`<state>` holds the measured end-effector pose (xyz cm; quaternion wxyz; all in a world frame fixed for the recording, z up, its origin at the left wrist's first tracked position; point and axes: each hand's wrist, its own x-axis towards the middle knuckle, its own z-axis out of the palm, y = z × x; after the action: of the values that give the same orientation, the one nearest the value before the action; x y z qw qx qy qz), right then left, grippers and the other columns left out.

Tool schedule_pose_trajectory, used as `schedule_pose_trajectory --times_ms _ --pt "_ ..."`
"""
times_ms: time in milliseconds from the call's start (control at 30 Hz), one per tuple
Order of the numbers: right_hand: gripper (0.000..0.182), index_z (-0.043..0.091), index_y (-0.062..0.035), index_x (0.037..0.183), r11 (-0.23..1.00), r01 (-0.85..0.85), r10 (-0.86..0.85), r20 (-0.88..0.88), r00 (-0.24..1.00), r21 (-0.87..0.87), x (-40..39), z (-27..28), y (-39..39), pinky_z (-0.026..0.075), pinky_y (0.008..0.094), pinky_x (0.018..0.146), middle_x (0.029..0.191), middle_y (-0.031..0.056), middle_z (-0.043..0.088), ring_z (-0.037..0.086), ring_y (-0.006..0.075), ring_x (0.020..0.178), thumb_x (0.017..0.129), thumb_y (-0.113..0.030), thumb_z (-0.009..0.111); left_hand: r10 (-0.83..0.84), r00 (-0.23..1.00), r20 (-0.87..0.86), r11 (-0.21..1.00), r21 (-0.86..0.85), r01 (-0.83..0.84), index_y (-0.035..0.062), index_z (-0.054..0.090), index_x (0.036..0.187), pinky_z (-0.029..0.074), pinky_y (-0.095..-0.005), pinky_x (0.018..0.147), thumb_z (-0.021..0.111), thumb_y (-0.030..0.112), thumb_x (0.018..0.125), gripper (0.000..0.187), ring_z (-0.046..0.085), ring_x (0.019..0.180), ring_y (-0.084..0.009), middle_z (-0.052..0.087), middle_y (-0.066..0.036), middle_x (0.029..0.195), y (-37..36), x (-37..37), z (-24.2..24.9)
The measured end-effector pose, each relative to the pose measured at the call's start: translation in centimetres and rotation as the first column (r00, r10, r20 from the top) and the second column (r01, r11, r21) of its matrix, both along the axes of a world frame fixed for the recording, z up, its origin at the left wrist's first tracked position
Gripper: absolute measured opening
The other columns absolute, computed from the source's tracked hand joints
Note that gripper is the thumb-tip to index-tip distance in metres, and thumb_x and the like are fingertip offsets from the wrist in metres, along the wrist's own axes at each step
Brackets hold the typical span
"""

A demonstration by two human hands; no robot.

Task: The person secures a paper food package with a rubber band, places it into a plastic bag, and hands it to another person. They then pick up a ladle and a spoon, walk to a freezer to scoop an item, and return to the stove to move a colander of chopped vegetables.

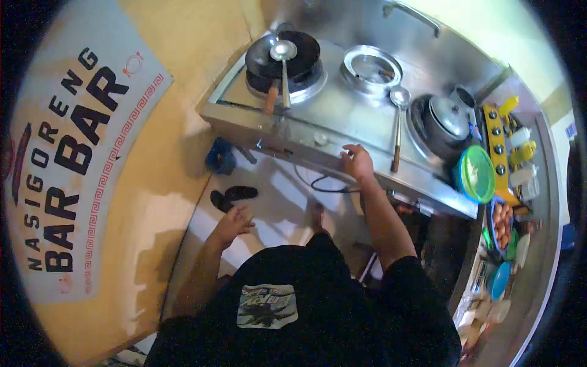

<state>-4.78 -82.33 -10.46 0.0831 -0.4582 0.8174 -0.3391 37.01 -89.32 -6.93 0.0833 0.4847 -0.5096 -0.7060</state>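
My right hand [359, 163] hovers by the front edge of the steel stove [342, 113], fingers slightly bent and apart, with nothing visible in it. Lower on the left, my left hand [233, 225] hangs over the floor with loosely spread fingers and holds nothing. A dark wok [260, 58] sits on the left burner, and a ladle [283, 50] lies across it. On the stovetop to the right of my right hand rests a second ladle [398, 122] with a wooden handle end. Between the two ladles is a round metal burner ring [372, 68].
A lidded pot [449, 119] stands on the right burner. Beside it are a green basket [479, 174], brown eggs [502, 225] in a tray and several squeeze bottles [521, 153]. Black sandals [235, 196] lie on the floor, near a blue container [221, 158]. A lettered banner [79, 165] covers the left side.
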Motion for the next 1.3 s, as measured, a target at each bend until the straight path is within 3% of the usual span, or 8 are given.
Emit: schedule_pose_trajectory --times_ms 400,467,600,700,733,800,1167,1300 --pt "0.014 0.061 -0.0056 0.076 0.918 -0.268 0.336 -0.215 0.917 0.293 -6.5 -5.3 -7.4 0.046 0.0469 0.071 0.084 0.0161 0.058 0.057 0.0341 0.080 0.079 -0.018 0.057 -0.171 0.984 -0.052 0.935 -0.323 0.145 0.0007 0.053 0.119 0.048 -0.0305 0.072 0.065 0.032 0.082 0.050 0.060 0.084 -0.0181 0.063 -0.010 0.096 -24.0 -28.8 -2.8" --pt "0.015 0.060 -0.0046 0.074 0.934 -0.291 0.345 -0.308 0.886 0.210 -6.4 -6.1 -7.1 0.045 0.0465 0.070 0.082 0.0159 0.057 0.055 0.0352 0.079 0.079 -0.018 0.056 -0.002 0.891 0.453 0.705 -0.631 0.323 -0.0027 0.054 0.116 0.049 -0.0341 0.068 0.066 0.032 0.079 0.052 0.062 0.076 -0.0225 0.064 -0.013 0.087 -23.6 -31.1 2.7" --pt "0.011 0.058 -0.0044 0.078 0.780 -0.475 0.604 -0.290 0.742 0.407 -7.7 -6.0 -7.9 0.045 0.0424 0.068 0.074 0.0154 0.057 0.056 0.0323 0.074 0.076 -0.015 0.055 0.036 0.998 0.055 0.965 -0.260 -0.021 -0.0010 0.059 0.098 0.048 -0.0369 0.056 0.067 0.034 0.077 0.042 0.059 0.062 -0.0229 0.060 -0.010 0.072 -28.7 -34.3 -9.0" --pt "0.014 0.054 -0.0027 0.078 0.896 -0.264 0.294 -0.032 0.955 0.356 -7.6 -5.4 -7.5 0.046 0.0408 0.062 0.073 0.0180 0.057 0.058 0.0338 0.072 0.077 -0.017 0.056 0.328 0.885 0.330 0.906 -0.376 -0.196 0.0050 0.061 0.066 0.046 -0.0382 0.045 0.069 0.024 0.069 0.021 0.055 0.048 -0.0202 0.058 -0.007 0.058 -24.9 -34.0 6.1" --pt "0.015 0.052 -0.0022 0.078 0.913 -0.213 0.181 0.123 0.976 0.347 -8.4 -5.0 -7.2 0.046 0.0413 0.060 0.074 0.0186 0.057 0.057 0.0346 0.071 0.078 -0.017 0.056 0.095 0.984 0.148 0.937 -0.346 -0.039 0.0086 0.064 0.087 0.044 -0.0374 0.048 0.059 0.037 0.082 0.030 0.056 0.055 -0.0187 0.061 -0.006 0.070 -27.0 -35.0 -2.9" --pt "0.021 0.052 0.0010 0.099 0.931 -0.292 0.264 0.149 0.953 0.219 -10.0 -5.1 -7.4 0.043 0.0461 0.062 0.073 0.0201 0.056 0.055 0.0390 0.069 0.082 -0.010 0.050 0.347 0.826 -0.444 0.918 -0.018 -0.396 0.0032 0.058 0.077 0.042 -0.0330 0.037 0.064 0.015 0.076 0.013 0.051 0.044 -0.0159 0.051 -0.005 0.055 -24.9 -32.1 -2.0" --pt "0.023 0.050 -0.0043 0.111 0.566 -0.824 0.502 0.798 0.334 -0.010 -1.5 -0.4 -24.2 0.035 0.0197 0.052 0.076 0.0004 0.053 0.044 0.0056 0.059 0.093 -0.020 0.050 0.514 0.851 0.105 0.756 -0.525 -0.391 -0.0005 0.051 0.100 0.043 -0.0425 0.076 0.063 0.038 0.079 0.045 0.057 0.089 -0.0314 0.058 -0.021 0.094 -5.6 4.1 7.5" --pt "0.033 0.049 -0.0023 0.121 0.123 -0.989 0.927 0.364 0.087 -0.077 12.9 0.7 -29.8 0.036 0.0225 0.051 0.073 0.0004 0.051 0.045 0.0079 0.057 0.090 -0.013 0.047 0.735 0.632 0.246 0.651 -0.519 -0.554 -0.0040 0.050 0.104 0.043 -0.0421 0.079 0.061 0.037 0.081 0.049 0.057 0.092 -0.0351 0.058 -0.024 0.096 3.7 11.2 6.9"
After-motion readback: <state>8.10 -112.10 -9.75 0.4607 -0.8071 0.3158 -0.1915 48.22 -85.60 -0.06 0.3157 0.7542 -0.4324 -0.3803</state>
